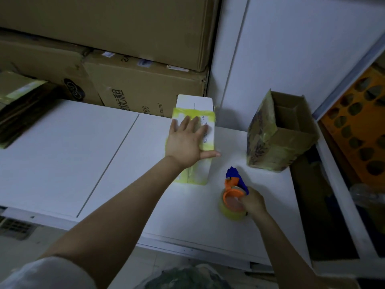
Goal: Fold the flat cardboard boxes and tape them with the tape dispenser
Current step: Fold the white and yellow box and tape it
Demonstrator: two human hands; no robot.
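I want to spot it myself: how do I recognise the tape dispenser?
On the white table, look front right, beside the taped white box under the left hand. The right hand grips the tape dispenser there: the only orange-and-blue thing, with a yellowish tape roll.

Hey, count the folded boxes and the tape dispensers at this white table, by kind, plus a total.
Folded boxes: 2, the white box and the brown box
Tape dispensers: 1, the tape dispenser in the right hand
Total: 3
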